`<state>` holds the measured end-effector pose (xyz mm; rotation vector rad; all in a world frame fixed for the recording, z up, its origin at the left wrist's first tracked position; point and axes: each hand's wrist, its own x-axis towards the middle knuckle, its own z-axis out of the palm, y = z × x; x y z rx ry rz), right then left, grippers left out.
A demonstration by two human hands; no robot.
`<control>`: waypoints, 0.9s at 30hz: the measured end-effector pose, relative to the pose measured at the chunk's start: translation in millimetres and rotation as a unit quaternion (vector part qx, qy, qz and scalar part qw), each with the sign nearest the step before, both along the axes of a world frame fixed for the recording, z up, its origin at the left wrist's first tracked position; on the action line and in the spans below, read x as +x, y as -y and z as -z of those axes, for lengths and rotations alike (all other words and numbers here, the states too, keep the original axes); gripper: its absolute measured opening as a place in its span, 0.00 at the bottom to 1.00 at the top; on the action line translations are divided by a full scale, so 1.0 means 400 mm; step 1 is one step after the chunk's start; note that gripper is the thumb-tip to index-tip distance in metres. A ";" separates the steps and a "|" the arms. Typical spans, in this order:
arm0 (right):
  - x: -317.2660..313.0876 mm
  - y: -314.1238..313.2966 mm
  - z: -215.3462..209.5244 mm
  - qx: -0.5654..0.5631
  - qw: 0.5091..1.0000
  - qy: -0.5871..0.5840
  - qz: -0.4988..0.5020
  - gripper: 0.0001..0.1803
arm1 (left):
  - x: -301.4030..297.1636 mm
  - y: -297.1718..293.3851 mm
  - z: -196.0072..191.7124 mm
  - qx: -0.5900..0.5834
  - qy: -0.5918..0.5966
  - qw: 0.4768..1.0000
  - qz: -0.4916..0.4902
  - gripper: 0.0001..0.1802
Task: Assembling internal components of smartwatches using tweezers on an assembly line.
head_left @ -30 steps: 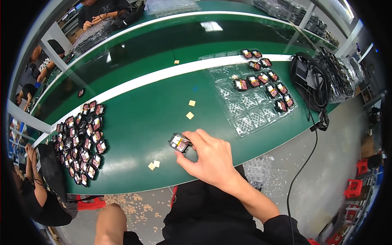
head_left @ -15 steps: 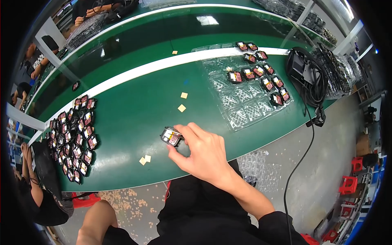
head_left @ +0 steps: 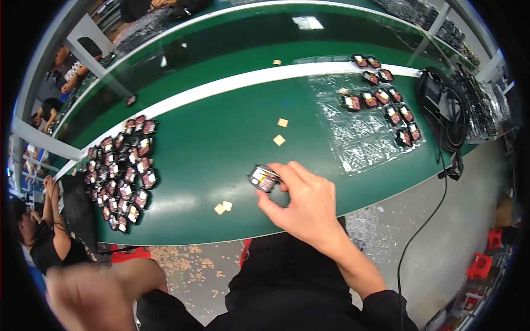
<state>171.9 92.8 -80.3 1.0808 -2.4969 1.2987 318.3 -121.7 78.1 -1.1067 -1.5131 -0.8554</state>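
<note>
My right hand (head_left: 309,196) is over the middle of the green table, near its front edge. Thumb and fingers close round the right side of a small black-framed device (head_left: 262,179), which has a window of white, yellow and dark pink. A thin light edge shows by the fingertips; I cannot make out what it is. At the lower left, my left hand (head_left: 88,300) is raised and smeared by motion, its fingers unclear, away from the table. A pile of similar black devices (head_left: 124,171) covers the table's left end. Several more sit in a clear plastic tray (head_left: 359,140) at the right.
Small tan squares (head_left: 223,207) lie on the green table (head_left: 221,143), and more litter the floor. A black bag with cables (head_left: 441,107) is at the right end, beside stacked clear trays (head_left: 480,113). A cable hangs to the floor. Other people work at the left.
My left hand has come up into view at the lower left, blurred. The whole scene has shifted rightward in the picture; my right hand keeps its hold on the device.
</note>
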 end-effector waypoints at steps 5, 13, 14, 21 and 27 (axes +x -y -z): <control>-0.014 -0.030 0.000 0.007 1.000 0.021 0.000 0.19 | -0.287 0.270 0.086 -0.010 0.374 0.836 -0.401 0.14; -0.167 -0.133 -0.139 -0.045 0.993 -0.045 0.100 0.18 | -0.363 0.840 0.371 -0.192 0.495 0.622 -0.576 0.27; -0.227 -0.153 -0.153 -0.034 0.986 -0.081 0.140 0.16 | -0.392 0.819 0.386 -0.184 0.514 0.621 -0.562 0.24; -0.561 -0.161 -0.139 0.097 0.968 -0.068 0.222 0.21 | -0.384 0.873 0.402 -0.130 0.473 0.637 -0.595 0.15; -0.664 -0.121 -0.114 0.159 0.963 -0.063 0.206 0.27 | -0.388 0.732 0.362 -0.094 0.440 0.696 -0.560 0.20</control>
